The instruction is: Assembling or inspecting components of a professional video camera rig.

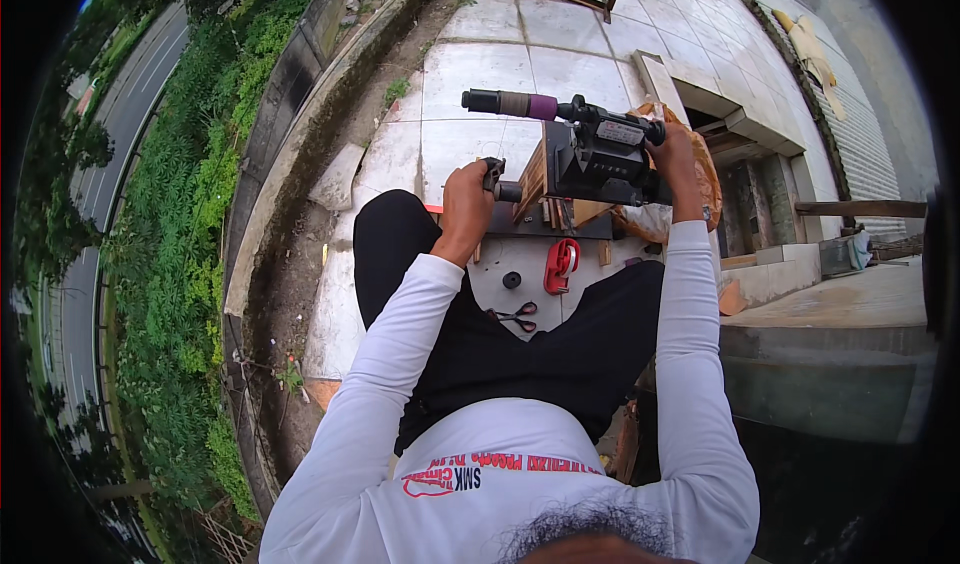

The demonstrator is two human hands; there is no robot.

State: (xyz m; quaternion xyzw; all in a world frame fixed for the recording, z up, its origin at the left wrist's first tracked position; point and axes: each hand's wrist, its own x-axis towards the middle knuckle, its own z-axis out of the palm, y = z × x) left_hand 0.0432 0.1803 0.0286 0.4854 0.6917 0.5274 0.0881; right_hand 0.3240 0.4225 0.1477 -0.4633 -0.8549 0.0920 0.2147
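My right hand is closed on the right end of a bulky black device that looks like a video camera. A tube with brown and purple bands juts left from its top. My left hand is closed around a small black part, next to a short dark cylinder; whether these join the device is unclear. Beneath the device are a wooden box and a low dark bench. What my left palm covers is hidden.
Between my legs lie a red tape dispenser, a small black roll and scissors on pale floor tiles. An orange plastic bag is behind my right hand. A low concrete wall with greenery beyond runs along the left.
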